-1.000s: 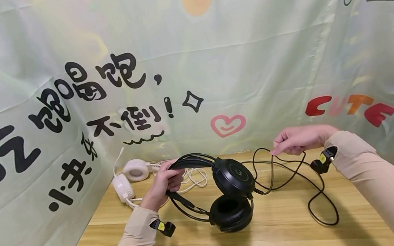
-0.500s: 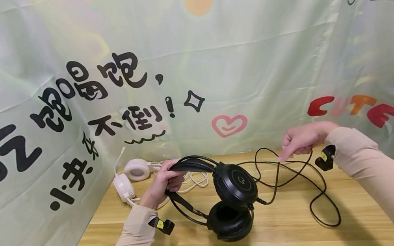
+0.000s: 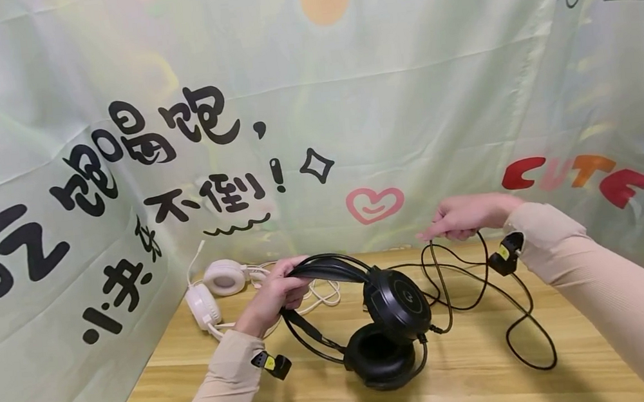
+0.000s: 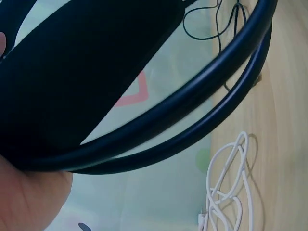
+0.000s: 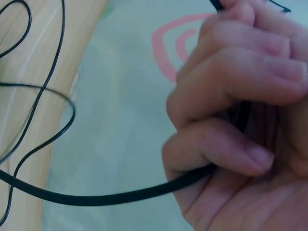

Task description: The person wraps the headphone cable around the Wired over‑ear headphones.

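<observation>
A black over-ear headset [image 3: 398,303] is held up above the wooden table, tilted with its ear cups to the right. My left hand [image 3: 275,296] grips it by the headband [image 4: 168,115], which fills much of the left wrist view. To the right, my right hand [image 3: 463,216] holds the headset's black cable [image 3: 438,274] raised off the table. Curled fingers [image 5: 231,79] wrap round that cable in the right wrist view. The rest of the cable lies in loose loops on the table below the hand.
A white headset [image 3: 202,303] lies at the table's back left, its white cable [image 3: 322,291] bunched beside it, partly behind my left hand. A printed cloth [image 3: 433,87] hangs behind and to the left of the table [image 3: 462,388].
My right hand has moved left and up with the cable, after dipping a little to the right. The black headset has shifted slightly right in my left hand.
</observation>
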Demonstrator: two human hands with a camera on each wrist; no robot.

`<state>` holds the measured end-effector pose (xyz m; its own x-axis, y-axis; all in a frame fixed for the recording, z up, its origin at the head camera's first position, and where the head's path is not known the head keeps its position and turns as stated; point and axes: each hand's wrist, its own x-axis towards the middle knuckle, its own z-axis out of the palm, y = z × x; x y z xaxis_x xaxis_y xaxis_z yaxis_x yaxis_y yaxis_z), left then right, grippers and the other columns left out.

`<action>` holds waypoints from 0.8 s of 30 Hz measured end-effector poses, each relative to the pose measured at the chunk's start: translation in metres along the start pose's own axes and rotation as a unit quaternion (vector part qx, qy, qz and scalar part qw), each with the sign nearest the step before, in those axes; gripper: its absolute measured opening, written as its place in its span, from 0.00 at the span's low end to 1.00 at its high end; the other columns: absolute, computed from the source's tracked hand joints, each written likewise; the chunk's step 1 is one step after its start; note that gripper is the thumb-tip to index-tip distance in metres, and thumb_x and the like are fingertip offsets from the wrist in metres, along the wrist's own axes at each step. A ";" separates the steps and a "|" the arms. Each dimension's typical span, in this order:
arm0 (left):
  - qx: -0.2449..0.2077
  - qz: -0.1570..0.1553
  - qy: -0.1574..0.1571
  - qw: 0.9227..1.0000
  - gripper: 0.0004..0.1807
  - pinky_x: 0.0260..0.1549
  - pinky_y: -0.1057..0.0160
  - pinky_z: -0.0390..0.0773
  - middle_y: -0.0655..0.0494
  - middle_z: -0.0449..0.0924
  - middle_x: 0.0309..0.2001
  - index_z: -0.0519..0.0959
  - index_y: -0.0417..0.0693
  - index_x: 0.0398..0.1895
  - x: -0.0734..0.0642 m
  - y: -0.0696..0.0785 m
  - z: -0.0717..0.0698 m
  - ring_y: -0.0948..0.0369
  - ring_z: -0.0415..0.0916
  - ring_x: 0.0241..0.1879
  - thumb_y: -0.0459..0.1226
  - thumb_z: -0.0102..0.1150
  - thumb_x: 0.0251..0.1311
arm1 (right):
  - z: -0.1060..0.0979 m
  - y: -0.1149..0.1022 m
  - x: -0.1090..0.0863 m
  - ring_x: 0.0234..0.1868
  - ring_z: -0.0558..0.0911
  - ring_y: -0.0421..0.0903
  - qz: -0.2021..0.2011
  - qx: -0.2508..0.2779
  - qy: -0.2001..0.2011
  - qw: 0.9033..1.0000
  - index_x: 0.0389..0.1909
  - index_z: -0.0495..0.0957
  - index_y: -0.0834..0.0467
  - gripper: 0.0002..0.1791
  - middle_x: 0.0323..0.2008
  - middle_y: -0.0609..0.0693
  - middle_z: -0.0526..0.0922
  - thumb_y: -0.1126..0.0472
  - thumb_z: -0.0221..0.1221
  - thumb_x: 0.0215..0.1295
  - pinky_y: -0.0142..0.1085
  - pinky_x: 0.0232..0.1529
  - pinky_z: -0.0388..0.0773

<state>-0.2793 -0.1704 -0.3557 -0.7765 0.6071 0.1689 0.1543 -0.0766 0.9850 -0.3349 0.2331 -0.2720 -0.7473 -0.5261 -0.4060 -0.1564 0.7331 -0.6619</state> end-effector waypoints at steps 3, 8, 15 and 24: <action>0.006 -0.007 0.009 1.000 0.17 0.12 0.71 0.53 0.66 0.55 0.16 0.82 0.55 0.49 0.001 0.002 0.003 0.70 0.49 0.13 0.28 0.47 0.67 | 0.000 -0.007 0.006 0.16 0.57 0.37 -0.001 0.016 0.007 1.000 0.16 0.67 0.52 0.30 0.12 0.40 0.60 0.45 0.59 0.80 0.29 0.21 0.57; 0.018 -0.009 0.023 1.000 0.16 0.12 0.71 0.53 0.66 0.56 0.15 0.82 0.50 0.52 0.004 0.004 0.005 0.69 0.49 0.13 0.29 0.48 0.69 | 0.001 -0.014 0.014 0.16 0.58 0.36 0.003 0.031 0.009 0.999 0.29 0.81 0.54 0.23 0.15 0.41 0.65 0.45 0.56 0.83 0.28 0.20 0.56; 0.067 -0.023 0.051 0.996 0.15 0.13 0.72 0.54 0.66 0.58 0.17 0.78 0.31 0.56 0.011 0.007 0.013 0.70 0.50 0.14 0.30 0.53 0.70 | 0.004 -0.031 0.024 0.18 0.60 0.35 0.019 0.056 -0.007 0.998 0.46 0.85 0.60 0.21 0.19 0.41 0.71 0.51 0.48 0.87 0.27 0.20 0.54; 0.105 -0.033 0.085 0.990 0.12 0.13 0.71 0.54 0.65 0.57 0.17 0.79 0.32 0.51 0.017 0.006 0.018 0.68 0.50 0.13 0.31 0.54 0.71 | 0.015 -0.062 0.028 0.20 0.59 0.37 -0.004 0.049 -0.015 0.999 0.54 0.82 0.64 0.19 0.21 0.42 0.70 0.56 0.46 0.85 0.28 0.21 0.52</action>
<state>-0.2805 -0.1463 -0.3478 -0.8775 0.4627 0.1260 0.2107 0.1359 0.9681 -0.3363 0.1661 -0.2520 -0.7265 -0.5452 -0.4183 -0.0966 0.6836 -0.7234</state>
